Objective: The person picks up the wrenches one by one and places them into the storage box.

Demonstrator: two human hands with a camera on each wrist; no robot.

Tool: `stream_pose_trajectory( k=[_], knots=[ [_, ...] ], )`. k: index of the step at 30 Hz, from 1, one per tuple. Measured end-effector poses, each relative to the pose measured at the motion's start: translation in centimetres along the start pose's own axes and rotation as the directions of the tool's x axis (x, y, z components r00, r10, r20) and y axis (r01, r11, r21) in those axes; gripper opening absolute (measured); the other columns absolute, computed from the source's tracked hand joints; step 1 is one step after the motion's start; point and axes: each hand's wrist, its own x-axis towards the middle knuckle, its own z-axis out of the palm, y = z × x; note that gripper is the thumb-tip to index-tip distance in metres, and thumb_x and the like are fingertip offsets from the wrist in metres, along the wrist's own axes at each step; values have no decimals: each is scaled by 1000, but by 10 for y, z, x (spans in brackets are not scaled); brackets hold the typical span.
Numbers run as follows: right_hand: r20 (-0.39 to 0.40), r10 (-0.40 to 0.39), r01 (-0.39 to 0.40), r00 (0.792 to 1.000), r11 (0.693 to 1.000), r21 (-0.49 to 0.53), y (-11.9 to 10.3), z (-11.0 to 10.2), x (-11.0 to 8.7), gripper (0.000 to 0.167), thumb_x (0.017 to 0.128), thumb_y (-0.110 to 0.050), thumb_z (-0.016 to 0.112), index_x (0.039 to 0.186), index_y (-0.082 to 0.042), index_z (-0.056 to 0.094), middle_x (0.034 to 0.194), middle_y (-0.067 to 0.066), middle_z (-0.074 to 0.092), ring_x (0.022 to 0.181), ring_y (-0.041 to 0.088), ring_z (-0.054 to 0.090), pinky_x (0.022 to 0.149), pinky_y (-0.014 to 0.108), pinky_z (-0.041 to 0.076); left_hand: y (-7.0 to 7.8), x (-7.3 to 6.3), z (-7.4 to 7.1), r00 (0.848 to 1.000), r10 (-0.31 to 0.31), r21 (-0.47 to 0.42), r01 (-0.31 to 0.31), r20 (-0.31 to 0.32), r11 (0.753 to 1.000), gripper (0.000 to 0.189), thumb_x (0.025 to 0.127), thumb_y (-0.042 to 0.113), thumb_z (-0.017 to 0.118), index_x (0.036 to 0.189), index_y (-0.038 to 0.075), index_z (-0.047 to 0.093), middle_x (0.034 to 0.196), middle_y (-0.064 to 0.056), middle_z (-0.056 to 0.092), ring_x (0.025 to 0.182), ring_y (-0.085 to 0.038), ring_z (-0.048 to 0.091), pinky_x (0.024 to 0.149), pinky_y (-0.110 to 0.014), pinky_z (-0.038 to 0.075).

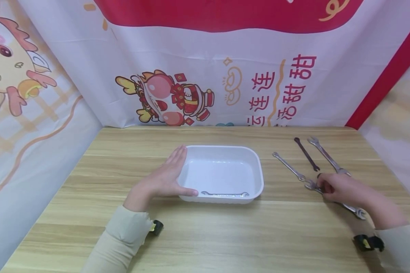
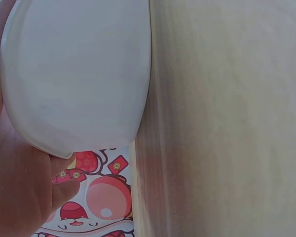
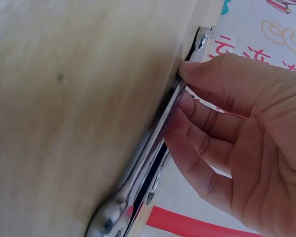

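Observation:
My left hand (image 1: 165,176) holds the left end of a white plastic tray (image 1: 256,167), its thumb on the front rim and its fingers at the back corner. One silver double open-ended wrench (image 1: 223,194) lies inside along the tray's front wall. Over on the right, my right hand (image 1: 345,187) pinches the shaft of a silver wrench (image 3: 153,140) between thumb and fingers, low over the table. Both ends of that wrench stick out past the hand; the middle is partly hidden by it.
Right of the tray lie a slim silver wrench (image 1: 288,166), a dark wrench (image 1: 306,153) and a larger silver wrench (image 1: 328,156), all slanting. The wooden table (image 1: 218,235) meets a printed cloth (image 1: 205,49) at its back edge, with cloth on both sides too.

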Motion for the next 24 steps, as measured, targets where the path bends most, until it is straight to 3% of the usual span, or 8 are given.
stream_pose_trajectory(
  k=[18, 24],
  knots=[
    [36, -17, 15, 999, 999, 45, 2, -2, -4, 14, 84, -7, 73, 93, -11, 62, 76, -5, 53, 69, 5, 44, 57, 22, 39, -1, -1, -1, 1000, 0, 5, 0, -1, 1000, 137, 69, 78, 70, 160, 10, -7, 168, -1, -16, 156, -21, -11, 126, -47, 11],
    [-1, -73, 72, 997, 992, 101, 6, -2, -6, 18, 85, -3, 71, 91, -12, 57, 78, -6, 52, 69, 0, 43, 57, 21, 38, 0, -1, 0, 1000, 0, -10, 0, -2, 1000, 136, 70, 75, 72, 159, 11, -8, 167, 0, -16, 156, -20, -11, 126, -47, 10]
  ],
)
